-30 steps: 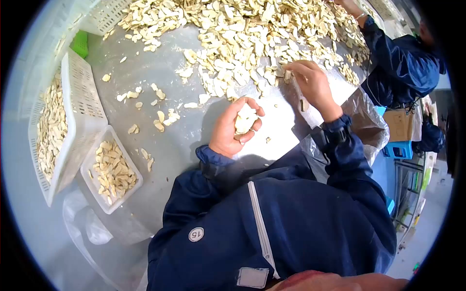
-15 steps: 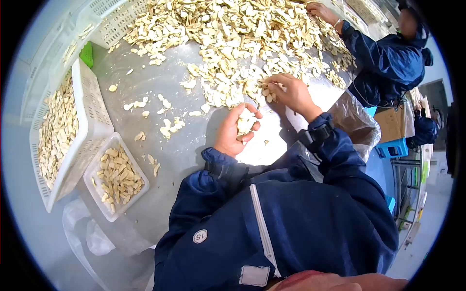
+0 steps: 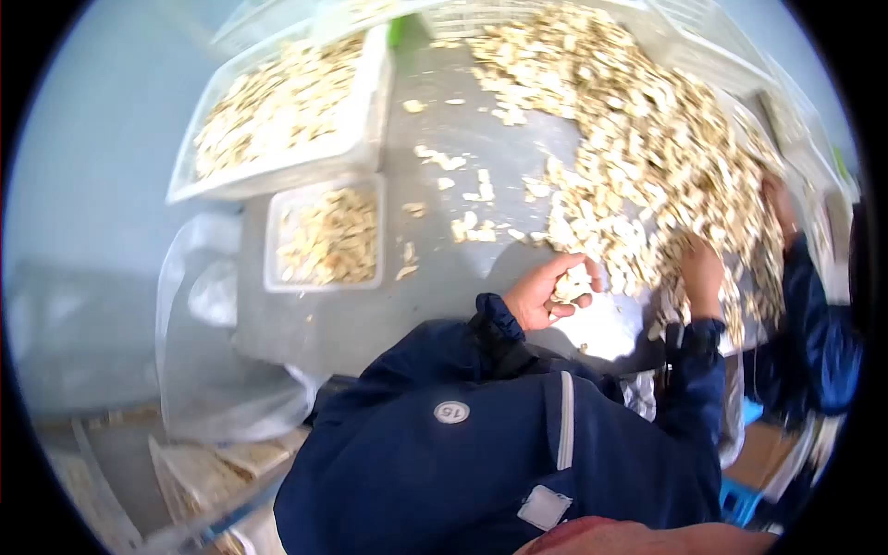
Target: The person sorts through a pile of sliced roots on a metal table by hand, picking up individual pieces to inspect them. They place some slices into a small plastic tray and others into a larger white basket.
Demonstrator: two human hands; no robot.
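Note:
My left hand (image 3: 532,301) is palm up, its fingers curled around several pale, flat dried slices (image 3: 571,284). It is just above the metal table, at the near edge of a wide heap of the same slices (image 3: 647,148). To its right, my right hand (image 3: 703,271) reaches into the near right part of the heap. Its fingers are blurred and partly hidden among the slices, so I cannot see whether they grip any.
Left on the metal table (image 3: 361,324) are a small white tray (image 3: 274,245) and a large white crate (image 3: 372,116), both holding slices. Loose slices (image 3: 474,228) lie between tray and heap. Another person's hand (image 3: 780,205) is at the heap's right side. A clear plastic bag (image 3: 217,370) hangs front left.
My view has swung left, shifting the crate, tray and heap rightward in the picture. My right hand has moved away from my left, farther right over the heap. My left hand still holds slices.

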